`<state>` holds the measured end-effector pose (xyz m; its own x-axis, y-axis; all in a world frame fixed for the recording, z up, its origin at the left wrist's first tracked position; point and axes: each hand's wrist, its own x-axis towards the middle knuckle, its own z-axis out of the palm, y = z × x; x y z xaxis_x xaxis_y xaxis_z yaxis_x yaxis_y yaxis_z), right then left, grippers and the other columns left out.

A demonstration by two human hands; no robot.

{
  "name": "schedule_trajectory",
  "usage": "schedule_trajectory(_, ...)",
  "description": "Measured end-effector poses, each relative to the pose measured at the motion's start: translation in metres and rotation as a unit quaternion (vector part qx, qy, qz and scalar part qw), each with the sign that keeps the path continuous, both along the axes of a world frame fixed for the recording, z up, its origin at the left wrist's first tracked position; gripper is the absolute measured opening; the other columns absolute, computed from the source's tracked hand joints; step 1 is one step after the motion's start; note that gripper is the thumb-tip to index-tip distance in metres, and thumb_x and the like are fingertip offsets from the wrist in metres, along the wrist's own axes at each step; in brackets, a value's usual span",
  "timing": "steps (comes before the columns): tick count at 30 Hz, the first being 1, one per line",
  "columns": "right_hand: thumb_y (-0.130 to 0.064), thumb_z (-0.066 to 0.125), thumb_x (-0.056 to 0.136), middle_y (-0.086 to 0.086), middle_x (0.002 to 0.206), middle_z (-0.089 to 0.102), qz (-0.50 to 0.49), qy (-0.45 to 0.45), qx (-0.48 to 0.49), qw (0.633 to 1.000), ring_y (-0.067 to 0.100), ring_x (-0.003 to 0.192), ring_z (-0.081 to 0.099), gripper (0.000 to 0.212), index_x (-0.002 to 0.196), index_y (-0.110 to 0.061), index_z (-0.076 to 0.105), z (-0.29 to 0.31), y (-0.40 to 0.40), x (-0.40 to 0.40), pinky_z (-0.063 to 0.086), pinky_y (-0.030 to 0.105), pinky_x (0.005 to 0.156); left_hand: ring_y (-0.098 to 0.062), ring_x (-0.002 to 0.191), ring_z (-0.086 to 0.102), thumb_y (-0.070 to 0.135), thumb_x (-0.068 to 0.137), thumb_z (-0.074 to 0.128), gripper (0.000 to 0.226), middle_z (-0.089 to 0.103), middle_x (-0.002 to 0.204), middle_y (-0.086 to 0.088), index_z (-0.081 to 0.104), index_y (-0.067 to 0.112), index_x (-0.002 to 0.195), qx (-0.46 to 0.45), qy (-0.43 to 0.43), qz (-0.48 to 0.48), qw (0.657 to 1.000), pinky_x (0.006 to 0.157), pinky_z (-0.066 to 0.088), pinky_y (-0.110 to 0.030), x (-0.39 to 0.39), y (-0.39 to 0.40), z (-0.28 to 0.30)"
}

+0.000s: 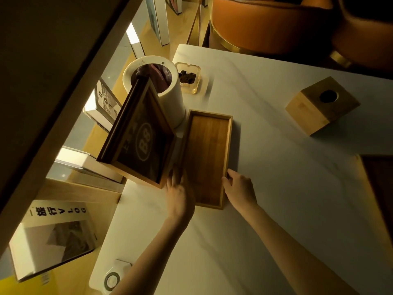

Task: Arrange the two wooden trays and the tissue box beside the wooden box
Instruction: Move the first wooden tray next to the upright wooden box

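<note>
A long, shallow wooden tray (207,154) lies flat on the white marble table (287,209), right beside the tall wooden box (136,145) printed with "88". My left hand (179,194) presses against the tray's left rim, in the gap next to the box; it is blurred. My right hand (239,186) grips the tray's right rim near its front corner. The wooden cube tissue box (314,116), with a round hole on top, stands apart at the right. A second, darker tray (380,184) shows only partly at the right edge.
A white cylindrical bin (170,101) stands behind the wooden box, with a glass ashtray (189,78) beside it. Books (55,235) lie on the shelf left of the table. An orange chair (265,22) sits beyond the far edge. A small round device (112,281) sits at the front corner.
</note>
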<state>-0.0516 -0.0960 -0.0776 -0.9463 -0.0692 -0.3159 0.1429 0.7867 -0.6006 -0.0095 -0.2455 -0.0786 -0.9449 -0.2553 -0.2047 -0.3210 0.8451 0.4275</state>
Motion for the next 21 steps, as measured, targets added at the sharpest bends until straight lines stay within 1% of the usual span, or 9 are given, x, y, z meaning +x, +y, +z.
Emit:
schedule_trajectory(2,-0.02,0.046,0.093,0.012,0.102,0.067,0.001,-0.002,-0.006,1.0,0.023,0.087,0.065,0.032,0.122,-0.008,0.046,0.001,0.0,0.001,0.053,0.027,0.069,-0.034,0.139,0.019,0.018,0.091,0.043,0.049,0.028,0.149,-0.013,0.029,0.014,0.137,-0.033,0.012,-0.052,0.998,0.114,0.017,-0.046,0.012,0.003,0.0)
schedule_trajectory(5,-0.022,0.043,0.094,0.015,0.107,0.064,0.01,-0.01,0.0,1.0,0.027,0.091,0.065,0.046,0.137,-0.013,0.026,0.003,0.0,0.0,0.056,0.035,0.074,-0.032,0.135,0.026,0.031,0.088,0.047,0.05,0.037,0.144,-0.01,0.036,0.014,0.133,-0.075,0.021,-0.122,0.99,0.11,0.02,-0.052,0.031,0.009,-0.002)
schedule_trajectory(6,-0.023,0.042,0.094,0.016,0.108,0.063,0.012,-0.008,0.005,1.0,0.027,0.091,0.064,0.048,0.138,-0.014,0.024,0.003,0.0,0.0,0.056,0.036,0.075,-0.031,0.136,0.023,0.037,0.089,0.039,0.05,0.035,0.145,-0.008,0.034,0.015,0.134,-0.089,0.011,-0.135,0.987,0.113,0.018,-0.05,0.036,0.009,-0.005)
schedule_trajectory(7,-0.023,0.041,0.094,0.017,0.11,0.063,0.013,-0.006,0.007,1.0,0.028,0.093,0.064,0.048,0.138,-0.014,0.023,0.003,-0.001,0.0,0.056,0.037,0.076,-0.029,0.138,0.017,0.043,0.09,0.028,0.053,0.028,0.148,-0.006,0.027,0.017,0.137,-0.088,-0.004,-0.138,0.987,0.118,0.009,-0.047,0.039,0.008,-0.008)
schedule_trajectory(9,-0.024,0.04,0.095,0.017,0.113,0.062,0.016,-0.001,0.003,1.0,0.028,0.095,0.063,0.048,0.138,-0.014,0.023,0.002,-0.001,0.0,0.056,0.038,0.079,-0.026,0.139,-0.002,0.051,0.088,0.007,0.059,0.008,0.151,-0.001,0.006,0.023,0.14,-0.073,-0.017,-0.131,0.989,0.116,-0.012,-0.04,0.039,0.005,-0.014)
schedule_trajectory(10,-0.024,0.04,0.095,0.017,0.114,0.062,0.017,0.002,0.0,1.0,0.028,0.095,0.063,0.048,0.138,-0.014,0.023,0.001,-0.001,-0.001,0.056,0.039,0.079,-0.025,0.139,-0.008,0.053,0.086,0.002,0.06,0.001,0.151,0.0,-0.002,0.025,0.139,-0.074,-0.019,-0.131,0.988,0.115,-0.017,-0.04,0.038,0.004,-0.017)
schedule_trajectory(14,-0.024,0.041,0.095,0.016,0.116,0.061,0.02,0.005,-0.005,1.0,0.028,0.097,0.063,0.047,0.138,-0.014,0.024,-0.003,-0.004,-0.006,0.055,0.038,0.08,-0.022,0.137,-0.019,0.056,0.083,-0.006,0.059,-0.009,0.15,0.002,-0.014,0.028,0.135,-0.085,-0.03,-0.134,0.987,0.112,-0.02,-0.039,0.032,0.0,-0.021)
schedule_trajectory(18,-0.025,0.04,0.094,0.015,0.115,0.061,0.018,-0.001,-0.01,1.0,0.027,0.096,0.063,0.047,0.138,-0.014,0.025,-0.008,-0.005,-0.011,0.054,0.034,0.076,-0.025,0.137,-0.011,0.057,0.083,-0.01,0.062,-0.004,0.148,0.001,-0.006,0.026,0.136,-0.082,-0.021,-0.131,0.988,0.11,-0.012,-0.046,0.028,-0.003,-0.02)
schedule_trajectory(21,-0.024,0.042,0.094,0.016,0.112,0.063,0.016,0.007,-0.011,1.0,0.026,0.091,0.064,0.047,0.137,-0.014,0.025,-0.011,-0.007,-0.012,0.051,0.029,0.07,-0.023,0.136,-0.017,0.057,0.081,-0.012,0.061,-0.009,0.148,0.002,-0.013,0.027,0.135,-0.08,-0.028,-0.133,0.987,0.109,-0.016,-0.044,0.027,-0.006,-0.021)
